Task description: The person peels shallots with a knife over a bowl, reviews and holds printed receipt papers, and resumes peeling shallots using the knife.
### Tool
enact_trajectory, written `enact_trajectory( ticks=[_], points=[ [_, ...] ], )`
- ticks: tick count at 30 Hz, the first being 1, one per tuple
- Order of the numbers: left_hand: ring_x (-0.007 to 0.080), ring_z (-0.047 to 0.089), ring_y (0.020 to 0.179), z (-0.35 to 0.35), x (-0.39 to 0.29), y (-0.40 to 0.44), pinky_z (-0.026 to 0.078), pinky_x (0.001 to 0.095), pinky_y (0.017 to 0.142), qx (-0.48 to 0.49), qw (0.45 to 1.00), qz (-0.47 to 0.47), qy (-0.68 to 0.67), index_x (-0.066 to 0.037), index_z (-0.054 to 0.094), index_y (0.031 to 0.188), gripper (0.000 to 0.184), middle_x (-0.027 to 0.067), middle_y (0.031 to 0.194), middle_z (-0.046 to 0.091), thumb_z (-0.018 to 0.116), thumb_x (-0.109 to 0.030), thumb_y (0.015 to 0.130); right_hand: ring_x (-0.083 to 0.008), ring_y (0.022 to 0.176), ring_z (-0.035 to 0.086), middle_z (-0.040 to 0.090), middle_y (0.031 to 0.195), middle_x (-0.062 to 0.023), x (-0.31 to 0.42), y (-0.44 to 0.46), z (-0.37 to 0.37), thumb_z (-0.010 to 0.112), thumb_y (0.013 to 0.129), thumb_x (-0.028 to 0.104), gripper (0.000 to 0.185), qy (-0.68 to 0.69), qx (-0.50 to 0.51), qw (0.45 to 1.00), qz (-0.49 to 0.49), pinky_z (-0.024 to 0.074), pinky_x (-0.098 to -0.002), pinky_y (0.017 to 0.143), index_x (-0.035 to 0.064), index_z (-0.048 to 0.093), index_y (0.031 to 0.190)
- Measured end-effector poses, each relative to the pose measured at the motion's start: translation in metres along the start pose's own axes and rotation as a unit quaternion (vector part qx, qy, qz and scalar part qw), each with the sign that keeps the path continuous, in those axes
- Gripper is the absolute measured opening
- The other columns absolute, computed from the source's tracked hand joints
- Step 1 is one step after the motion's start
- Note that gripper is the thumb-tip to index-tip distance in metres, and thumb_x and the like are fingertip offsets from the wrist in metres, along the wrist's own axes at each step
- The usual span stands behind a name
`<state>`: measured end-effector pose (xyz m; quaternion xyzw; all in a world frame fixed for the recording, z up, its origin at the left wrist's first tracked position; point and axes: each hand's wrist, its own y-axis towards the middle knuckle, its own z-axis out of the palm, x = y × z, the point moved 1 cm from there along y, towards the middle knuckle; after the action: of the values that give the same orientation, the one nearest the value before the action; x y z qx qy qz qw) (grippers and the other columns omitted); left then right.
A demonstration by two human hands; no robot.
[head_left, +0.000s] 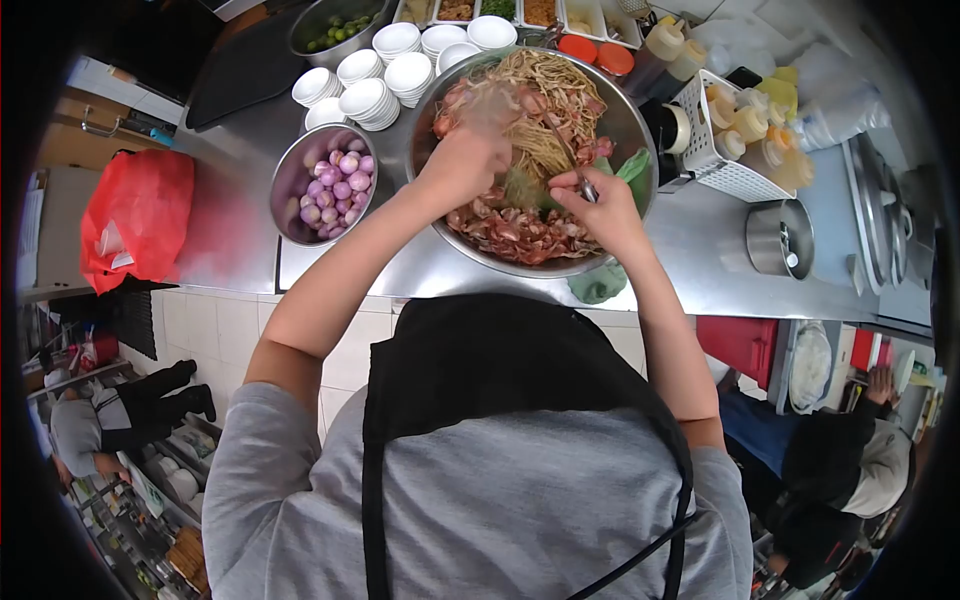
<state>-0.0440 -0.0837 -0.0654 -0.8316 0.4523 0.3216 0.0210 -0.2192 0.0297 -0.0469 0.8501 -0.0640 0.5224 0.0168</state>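
A large steel bowl [628,115] in front of me is full of papery reddish onion skins [535,240] and stringy pale roots or stems [535,150]. My left hand [468,168] is over the left side of this bowl; motion smears its fingers, so what they hold, if anything, is unclear. In my right hand [606,212], over the bowl's right side, the fingers are closed around the handle of a small knife [565,145], its blade slanting up and left. To the left, a smaller steel bowl [283,205] contains several peeled shallots [338,190].
Stacked white cups [370,100] stand behind the shallots. A bowl of green limes [340,35] is farther back. On the right are a white basket [735,150] of bottles and a steel pot [780,240]. A red bag [135,210] sits left. Other people [850,460] are nearby.
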Motion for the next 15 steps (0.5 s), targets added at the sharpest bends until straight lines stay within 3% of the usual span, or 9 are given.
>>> enact_trajectory(
  ticks=[2, 4, 11, 15],
  points=[
    [0.0286, 0.054, 0.07, -0.003, 0.002, 0.006, 0.043, 0.0347, 0.063, -0.046, 0.999, 0.004, -0.017, 0.0, 0.056, 0.07, 0.007, 0.0113, 0.071, 0.053, 0.061, 0.0, 0.065, -0.0236, 0.069, 0.059, 0.06, 0.073, -0.0136, -0.008, 0.009, 0.004, 0.062, 0.071, 0.008, 0.015, -0.009, -0.01, 1.0, 0.006, 0.0441, -0.0314, 0.064, -0.0005, 0.061, 0.083],
    [0.0262, 0.053, 0.065, -0.012, -0.007, 0.013, 0.042, 0.0318, 0.059, -0.109, 0.993, 0.02, -0.048, 0.0, 0.057, 0.074, 0.008, 0.0104, 0.071, 0.052, 0.06, 0.001, 0.067, -0.029, 0.072, 0.057, 0.057, 0.075, -0.015, -0.014, 0.017, 0.006, 0.062, 0.069, 0.006, 0.01, -0.11, -0.046, 0.991, -0.054, 0.0437, -0.0342, 0.067, -0.0003, 0.06, 0.077],
    [0.0152, 0.049, 0.059, -0.028, -0.012, 0.045, 0.04, 0.0263, 0.056, -0.133, 0.99, 0.015, -0.033, -0.001, 0.059, 0.078, 0.01, 0.0059, 0.07, 0.052, 0.06, 0.001, 0.069, -0.0323, 0.074, 0.055, 0.056, 0.077, -0.0159, 0.01, 0.05, -0.021, 0.062, 0.069, 0.005, 0.008, -0.162, -0.13, 0.97, -0.126, 0.0426, -0.0374, 0.067, -0.0008, 0.058, 0.072],
    [0.0106, 0.046, 0.058, -0.029, -0.006, 0.058, 0.038, 0.0239, 0.055, -0.173, 0.979, -0.042, -0.1, -0.001, 0.06, 0.078, 0.007, 0.0028, 0.07, 0.053, 0.062, -0.002, 0.072, -0.0331, 0.075, 0.055, 0.056, 0.077, -0.0154, 0.025, 0.06, -0.035, 0.063, 0.068, 0.005, 0.01, -0.155, -0.161, 0.966, -0.127, 0.042, -0.0377, 0.068, 0.0007, 0.058, 0.076]
  ],
)
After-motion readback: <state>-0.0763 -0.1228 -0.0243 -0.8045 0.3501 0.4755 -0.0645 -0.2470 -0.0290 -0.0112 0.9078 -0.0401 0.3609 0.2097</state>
